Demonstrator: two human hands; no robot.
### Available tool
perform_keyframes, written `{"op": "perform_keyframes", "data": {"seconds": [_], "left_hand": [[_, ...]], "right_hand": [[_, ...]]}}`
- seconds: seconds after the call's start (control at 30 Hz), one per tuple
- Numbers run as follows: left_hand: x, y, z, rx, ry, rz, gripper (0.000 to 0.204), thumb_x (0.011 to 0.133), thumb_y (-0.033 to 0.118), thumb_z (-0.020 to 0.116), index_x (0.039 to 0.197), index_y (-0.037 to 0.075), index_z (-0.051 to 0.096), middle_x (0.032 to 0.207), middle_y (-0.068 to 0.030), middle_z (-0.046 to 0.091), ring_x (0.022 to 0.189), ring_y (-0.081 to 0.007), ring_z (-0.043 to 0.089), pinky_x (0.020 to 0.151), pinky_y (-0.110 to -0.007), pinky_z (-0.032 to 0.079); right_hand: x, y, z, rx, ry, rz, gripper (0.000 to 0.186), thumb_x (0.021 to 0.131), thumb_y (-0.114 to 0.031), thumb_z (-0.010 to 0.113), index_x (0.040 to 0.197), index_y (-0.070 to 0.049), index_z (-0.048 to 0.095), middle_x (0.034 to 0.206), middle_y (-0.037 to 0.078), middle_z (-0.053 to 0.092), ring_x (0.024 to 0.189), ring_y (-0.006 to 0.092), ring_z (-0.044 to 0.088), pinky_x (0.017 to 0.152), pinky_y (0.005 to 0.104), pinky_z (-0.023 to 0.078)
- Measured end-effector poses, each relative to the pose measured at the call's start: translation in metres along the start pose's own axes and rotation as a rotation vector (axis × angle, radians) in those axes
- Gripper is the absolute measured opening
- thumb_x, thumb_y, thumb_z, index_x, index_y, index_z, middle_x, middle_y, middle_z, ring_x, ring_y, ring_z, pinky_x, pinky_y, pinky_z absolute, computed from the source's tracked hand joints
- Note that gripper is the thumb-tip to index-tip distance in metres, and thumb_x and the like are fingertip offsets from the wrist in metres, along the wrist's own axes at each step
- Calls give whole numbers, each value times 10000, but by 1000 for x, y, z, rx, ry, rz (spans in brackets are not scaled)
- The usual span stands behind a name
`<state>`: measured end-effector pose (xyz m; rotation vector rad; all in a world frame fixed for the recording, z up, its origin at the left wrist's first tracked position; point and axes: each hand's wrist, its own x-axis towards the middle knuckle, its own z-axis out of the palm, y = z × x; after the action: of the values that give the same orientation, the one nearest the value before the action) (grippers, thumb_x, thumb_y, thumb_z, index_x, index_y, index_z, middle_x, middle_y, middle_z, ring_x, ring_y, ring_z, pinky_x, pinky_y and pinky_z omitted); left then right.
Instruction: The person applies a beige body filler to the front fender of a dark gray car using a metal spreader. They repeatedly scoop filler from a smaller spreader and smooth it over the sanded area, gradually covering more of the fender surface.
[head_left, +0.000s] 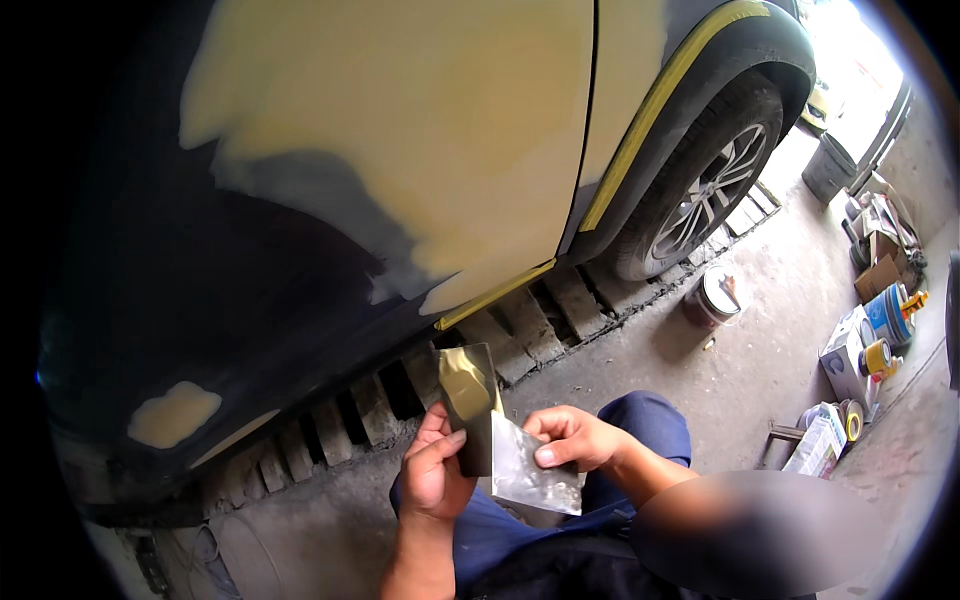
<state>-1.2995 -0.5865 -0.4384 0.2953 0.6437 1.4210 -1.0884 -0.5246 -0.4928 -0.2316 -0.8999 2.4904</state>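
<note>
My left hand grips a dark, flat filler spreader upright, its thumb on the face. A smear of yellow body filler coats the spreader's upper part. In my right hand is a shiny silver metal filler spreader, pinched under the thumb. Its left edge meets the dark spreader, overlapping it in view. Both tools are in front of my knees, below the car door. A broad cream-yellow filler patch with grey edges covers much of that door, and a smaller patch shows lower left.
Yellow masking tape lines the wheel arch above the wheel. Slats run along the floor beneath the car. A lidded pail stands right of my knees. Cans and boxes line the right wall, near a dark bin.
</note>
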Motion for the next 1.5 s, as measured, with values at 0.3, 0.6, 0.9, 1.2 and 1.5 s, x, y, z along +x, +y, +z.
{"op": "perform_keyframes", "data": {"seconds": [0.3,0.6,0.9,1.2,1.5], "left_hand": [[-3,8,31,121,-59,242,512,840,-64,441,1349,-11,425,1330,-152,546,1243,-261,533,1084,-421,416],[9,-28,32,204,150,393,493,865,-48,479,1354,1,440,1320,-123,551,1229,-218,511,1086,-378,369],[4,-27,26,325,150,535,491,886,-51,460,1367,32,403,1355,-116,514,1269,-249,487,1098,-458,372],[1,-39,25,471,120,693,406,947,-37,447,1348,-56,380,1280,-167,546,1169,-191,522,1032,-352,391],[-20,-6,0,544,169,845,436,903,-45,472,1335,-50,415,1259,-167,569,1168,-222,543,1021,-361,413]], "right_hand": [[4,-21,-30,-143,525,-348,422,906,-67,650,1293,26,509,1183,114,619,1053,168,609,914,323,496],[-7,-24,17,-869,169,-559,494,779,9,650,1269,-47,614,1386,179,487,1272,302,483,1030,397,403],[-15,-26,1,-1356,659,-548,451,789,-176,765,1215,-101,639,1262,160,549,1136,360,532,949,428,457],[6,-22,35,-1805,422,-661,494,710,-182,779,1182,-205,636,1265,91,551,1192,355,500,938,467,415],[6,-30,-8,-1005,489,-387,401,881,-149,672,1258,-39,590,1316,148,514,1164,247,537,941,349,456]]}}
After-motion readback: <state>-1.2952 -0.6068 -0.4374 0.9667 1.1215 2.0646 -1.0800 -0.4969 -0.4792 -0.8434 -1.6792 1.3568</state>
